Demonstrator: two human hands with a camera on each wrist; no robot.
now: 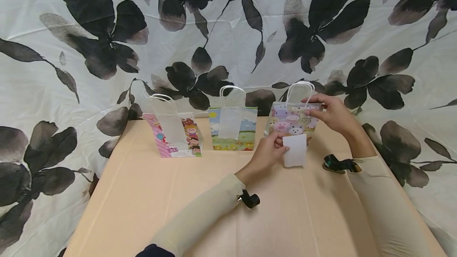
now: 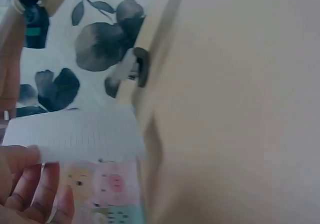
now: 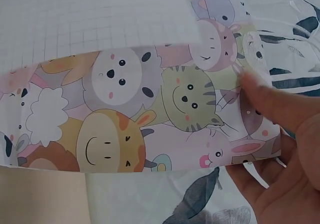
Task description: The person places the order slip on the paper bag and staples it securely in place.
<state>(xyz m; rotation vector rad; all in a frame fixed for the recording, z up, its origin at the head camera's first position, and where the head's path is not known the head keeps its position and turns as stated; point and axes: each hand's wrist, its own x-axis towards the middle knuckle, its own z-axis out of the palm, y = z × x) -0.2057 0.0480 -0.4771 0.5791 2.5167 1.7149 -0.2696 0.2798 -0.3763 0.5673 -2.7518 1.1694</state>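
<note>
My left hand (image 1: 269, 152) pinches a small white sheet of squared paper (image 1: 294, 150) between thumb and fingers. The sheet is in front of the lower part of a paper gift bag (image 1: 280, 114) printed with cartoon animals and fitted with white handles. My right hand (image 1: 335, 114) grips that bag at its upper right edge. In the right wrist view, the thumb lies on the printed face and the fingers go behind it, while the squared paper (image 3: 95, 19) covers part of the print. The left wrist view shows the paper (image 2: 75, 134) above the bag's pink pig print.
A gift bag with a meadow picture (image 1: 233, 144) stands at the middle back of the table (image 1: 221, 209). Left of it is a pink gift bag (image 1: 192, 134) with cartoon figures. Each carries a white rectangle on its front. A floral cloth (image 1: 228, 31) hangs behind.
</note>
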